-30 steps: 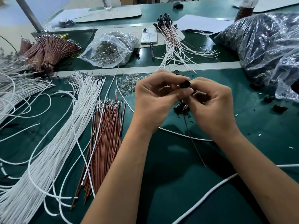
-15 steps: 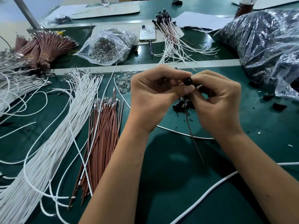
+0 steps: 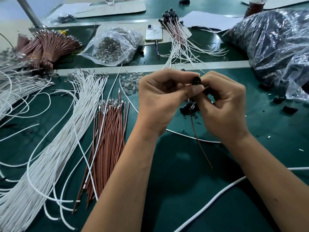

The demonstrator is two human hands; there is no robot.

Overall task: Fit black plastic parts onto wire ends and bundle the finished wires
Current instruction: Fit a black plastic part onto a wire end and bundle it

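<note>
We hold the small round black plastic part (image 3: 196,80) above the green desk (image 3: 192,190), left hand (image 3: 160,101) and right hand (image 3: 222,106) both pinching it, thin brown wire (image 3: 199,139) dangling below. We judge a skewed push could bend the wire's end, or the part could slip away.

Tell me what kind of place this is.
Probably a wire-harness assembly bench in a small factory: a green work mat, sorted piles of white wires, and a clear bag of small metal parts.
</note>
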